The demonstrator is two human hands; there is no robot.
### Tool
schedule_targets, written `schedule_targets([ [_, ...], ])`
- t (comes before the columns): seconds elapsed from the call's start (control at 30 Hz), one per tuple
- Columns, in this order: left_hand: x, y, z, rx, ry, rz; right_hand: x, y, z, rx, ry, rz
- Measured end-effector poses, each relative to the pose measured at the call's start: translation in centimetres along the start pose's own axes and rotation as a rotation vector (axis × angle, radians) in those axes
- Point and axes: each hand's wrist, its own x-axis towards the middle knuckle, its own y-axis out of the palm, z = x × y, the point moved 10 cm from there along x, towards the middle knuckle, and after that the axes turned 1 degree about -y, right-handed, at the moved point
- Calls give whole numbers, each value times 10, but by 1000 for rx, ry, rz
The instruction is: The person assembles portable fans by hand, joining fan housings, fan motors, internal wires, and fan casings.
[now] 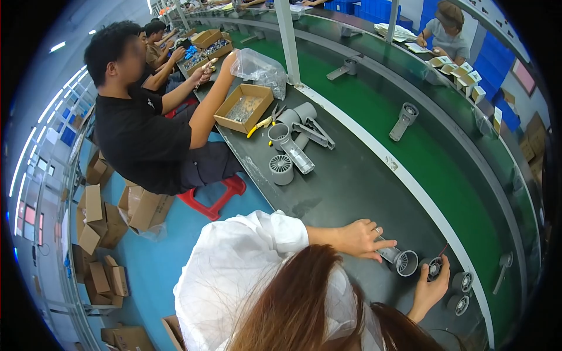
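Note:
My left hand (358, 238) is closed on a grey plastic fan housing (404, 261), whose handle lies under my fingers and whose round ring faces up. Just right of the ring, my right hand (434, 286) grips a small round fan motor unit (432, 268) between thumb and fingers. A thin red wire (444, 248) sticks up from beside that unit. Two more round grey fan parts, one upper (462, 282) and one lower (458, 304), rest on the dark table beyond my right hand.
Farther left on the table (351, 187) are several grey fan housings (291, 149), yellow-handled pliers (264, 123) and a cardboard box of small parts (243, 108). A co-worker (137, 117) sits there beside a clear plastic bag (257, 67). A green conveyor belt (374, 111) carrying fan housings runs behind a white rail.

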Motion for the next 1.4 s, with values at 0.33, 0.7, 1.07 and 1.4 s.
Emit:
schedule_targets([
  [0.33,9,-33,12,-17,-4,-119,-9,-47,70,235,-348,-53],
  [0.7,73,-52,-11,-1061,-254,148,-33,-40,134,281,-633,207],
  [1.07,72,-62,-6,-1093,-316,25,-34,-33,138,217,-656,259],
  [1.4,68,-54,5,-1450,-424,-53,-34,-38,140,223,-688,248],
])
